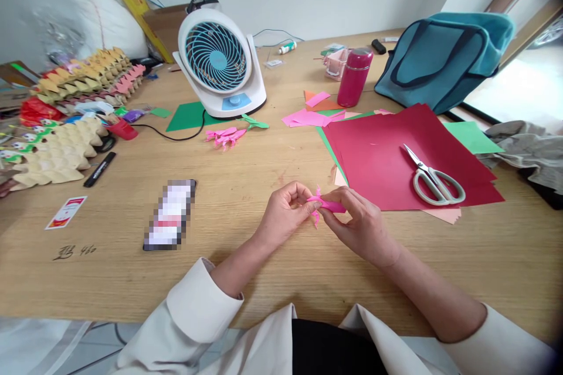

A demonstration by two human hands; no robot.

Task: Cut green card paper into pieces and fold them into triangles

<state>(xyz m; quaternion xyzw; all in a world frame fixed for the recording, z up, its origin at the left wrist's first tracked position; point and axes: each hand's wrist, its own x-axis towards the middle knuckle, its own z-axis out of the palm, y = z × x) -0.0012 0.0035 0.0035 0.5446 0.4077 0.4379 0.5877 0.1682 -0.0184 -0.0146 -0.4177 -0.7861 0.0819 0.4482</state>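
Observation:
Over the front middle of the table, both my hands pinch a small pink paper piece (333,206) with thin curled strips sticking out above and below. My left hand (288,211) grips its left end between thumb and fingers. On the other side, my right hand (363,225) is closed on its wider right part. My fingertips hide some of the folds. Several similar pink paper pieces (226,136) with cut, curled ends lie farther back, beside a green paper piece (255,123). White-handled scissors (433,181) rest on dark red paper sheets (373,152) to the right.
A white fan (215,61) stands at the back, its black cord running left. A phone (170,215) and a black marker (99,169) lie left. Behind the red sheets are loose pink strips (308,118), a magenta bottle (354,77) and a teal bag (444,61). Folded-paper models (57,149) crowd the far left.

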